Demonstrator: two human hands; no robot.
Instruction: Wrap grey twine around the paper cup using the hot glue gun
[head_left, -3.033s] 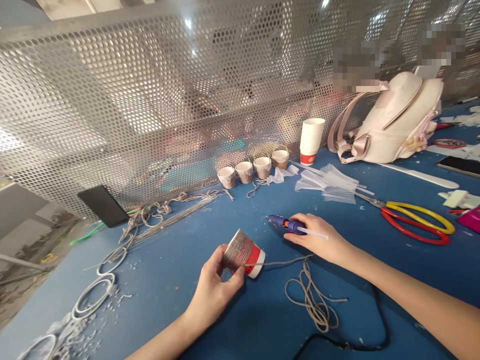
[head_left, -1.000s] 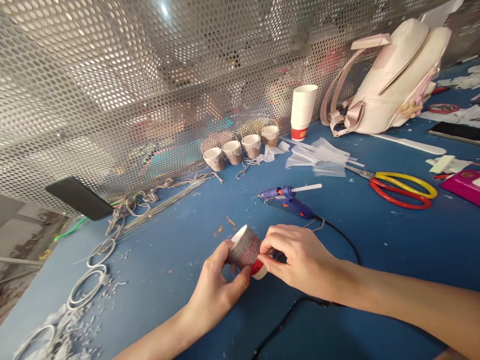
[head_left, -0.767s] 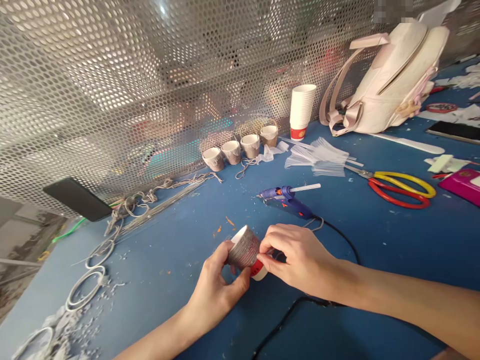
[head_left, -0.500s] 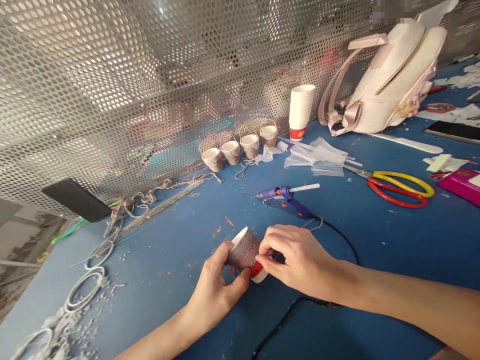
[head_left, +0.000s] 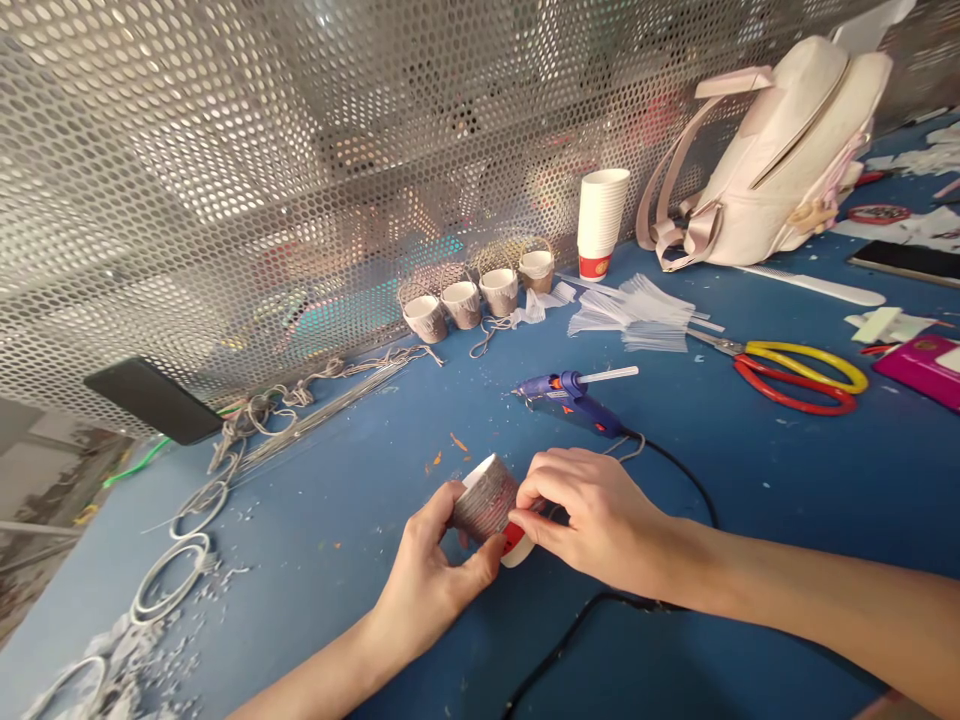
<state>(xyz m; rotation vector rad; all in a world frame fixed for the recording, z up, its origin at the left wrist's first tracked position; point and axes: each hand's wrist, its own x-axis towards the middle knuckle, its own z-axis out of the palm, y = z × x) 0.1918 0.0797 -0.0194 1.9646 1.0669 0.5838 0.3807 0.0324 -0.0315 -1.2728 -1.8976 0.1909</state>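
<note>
My left hand (head_left: 442, 560) is closed around a small paper cup (head_left: 486, 500) tilted over the table, its white mouth facing up and left. Grey cord is wound around much of the cup's side; a red printed band and white base show below it. Against the cup's right side, my right hand (head_left: 592, 515) pinches the grey cord (head_left: 634, 450), whose loose part shows beyond the knuckles. The exact pinch point is hidden by the fingers. Just beyond my hands lies a blue glue gun (head_left: 574, 397) with a clear glue stick in its back end.
Several cord-wrapped cups (head_left: 461, 305) stand by the perforated metal screen (head_left: 225, 180), near stacked paper cups (head_left: 602, 220) and a backpack (head_left: 780, 170). Glue sticks (head_left: 637, 315), scissors (head_left: 802, 375) and a black power cable (head_left: 570, 640) lie right. Cord coils (head_left: 172, 580) and a phone (head_left: 154, 398) are left.
The cup and both hands have shifted very slightly left. The grip of each hand looks the same, and the things on the table have stayed put.
</note>
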